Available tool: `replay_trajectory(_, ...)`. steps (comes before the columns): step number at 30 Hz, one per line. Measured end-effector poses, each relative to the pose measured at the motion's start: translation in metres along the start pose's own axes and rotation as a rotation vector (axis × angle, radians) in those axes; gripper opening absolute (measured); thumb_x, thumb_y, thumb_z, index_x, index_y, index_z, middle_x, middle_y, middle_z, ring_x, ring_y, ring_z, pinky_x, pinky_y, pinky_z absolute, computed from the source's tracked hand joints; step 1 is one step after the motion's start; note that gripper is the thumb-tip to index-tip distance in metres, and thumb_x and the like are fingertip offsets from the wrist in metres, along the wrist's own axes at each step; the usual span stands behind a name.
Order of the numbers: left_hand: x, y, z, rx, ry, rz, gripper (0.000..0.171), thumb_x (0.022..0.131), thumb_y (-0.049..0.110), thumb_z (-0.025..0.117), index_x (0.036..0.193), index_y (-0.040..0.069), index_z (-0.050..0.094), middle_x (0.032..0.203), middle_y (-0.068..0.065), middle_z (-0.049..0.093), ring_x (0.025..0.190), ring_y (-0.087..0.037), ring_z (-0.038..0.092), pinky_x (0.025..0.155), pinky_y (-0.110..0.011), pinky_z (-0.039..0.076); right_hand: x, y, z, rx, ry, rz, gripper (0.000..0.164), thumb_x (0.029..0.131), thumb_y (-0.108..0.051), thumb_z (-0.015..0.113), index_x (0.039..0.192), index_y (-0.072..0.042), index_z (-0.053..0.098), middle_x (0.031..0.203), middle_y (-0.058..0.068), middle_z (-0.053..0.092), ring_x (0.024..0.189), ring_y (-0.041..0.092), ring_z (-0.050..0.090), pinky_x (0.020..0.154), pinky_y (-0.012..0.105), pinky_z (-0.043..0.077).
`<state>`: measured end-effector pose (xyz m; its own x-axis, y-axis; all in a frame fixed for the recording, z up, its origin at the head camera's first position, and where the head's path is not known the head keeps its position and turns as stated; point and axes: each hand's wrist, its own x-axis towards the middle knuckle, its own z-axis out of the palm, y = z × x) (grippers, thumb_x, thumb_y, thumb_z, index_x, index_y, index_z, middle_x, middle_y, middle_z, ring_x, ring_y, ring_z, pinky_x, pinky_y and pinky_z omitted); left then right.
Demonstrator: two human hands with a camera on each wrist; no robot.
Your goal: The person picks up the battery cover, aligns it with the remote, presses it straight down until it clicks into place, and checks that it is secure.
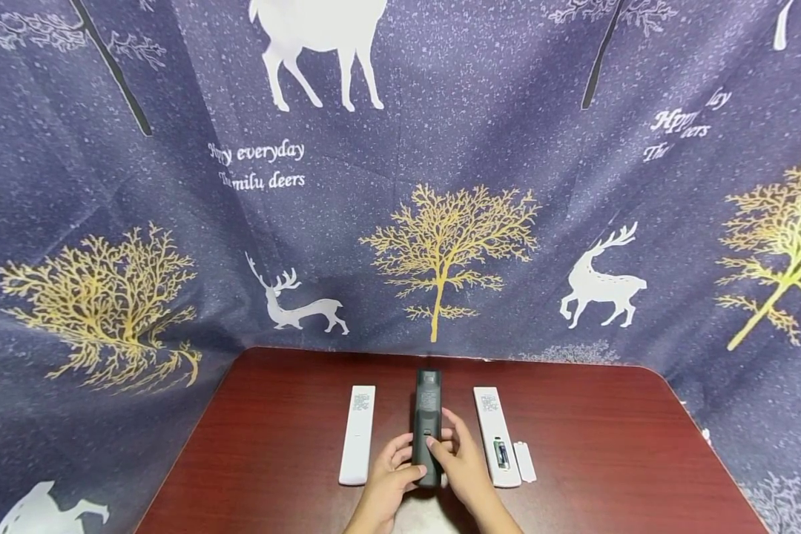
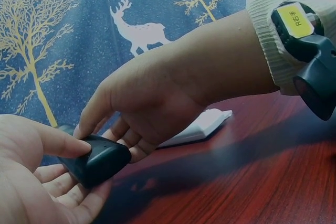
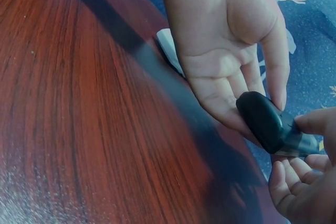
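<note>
dark remote [image 1: 429, 404] of smooth plastic, glossy wood-grain table [image 1: 274, 430], wrinkled cloth backdrop [image 1: 440, 141]

The table [image 1: 260, 452] offers wide passage left of one white remote [image 1: 357, 437] and right of the loose cover [image 1: 524, 461]; another white remote [image 1: 490, 421] hems the right hand [image 1: 465, 466].

I see the left hand [image 2: 21, 174] gripping a dark plastic device [image 2: 105, 162], thumb on top, fingers beneath. The right hand [image 2: 147, 95], in a cream ribbed cuff [image 2: 264, 43], holds its other side. Partly hidden behind, a white plastic object [image 2: 202, 129] lies on the reddish worktop [image 2: 257, 177], before a blue deer-print backdrop [image 2: 89, 61].
</note>
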<state>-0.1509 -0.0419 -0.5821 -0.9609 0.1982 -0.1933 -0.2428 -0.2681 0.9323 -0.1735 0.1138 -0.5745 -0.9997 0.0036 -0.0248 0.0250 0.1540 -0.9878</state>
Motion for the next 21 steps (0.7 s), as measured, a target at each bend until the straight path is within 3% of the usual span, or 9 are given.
replay_trajectory(13, 0.0018, 0.0024, 0.0009, 0.016, 0.015, 0.006, 0.069, 0.087, -0.002, 0.065, 0.149, -0.007, 0.036, 0.132, -0.022, 0.062, 0.103, -0.018, 0.067, 0.08, -0.032, 0.055, -0.001, 0.0008, -0.0021, 0.015, -0.025, -0.038, 0.066, 0.094, -0.012, 0.067, 0.154, -0.005, 0.038, 0.125, 0.021, 0.068, 0.095, 0.014, 0.068, 0.078, 0.021, 0.054)
replay_trajectory(21, 0.0018, 0.0011, 0.0019, 0.024, 0.032, 0.024, 0.069, 0.086, -0.001, 0.066, 0.148, -0.01, 0.037, 0.141, -0.028, 0.051, 0.107, -0.018, 0.063, 0.082, -0.032, 0.056, -0.0011, 0.0018, -0.0027, 0.017, -0.023, -0.03, 0.066, 0.093, -0.011, 0.067, 0.153, -0.008, 0.04, 0.125, 0.021, 0.068, 0.097, 0.014, 0.068, 0.081, 0.021, 0.054)
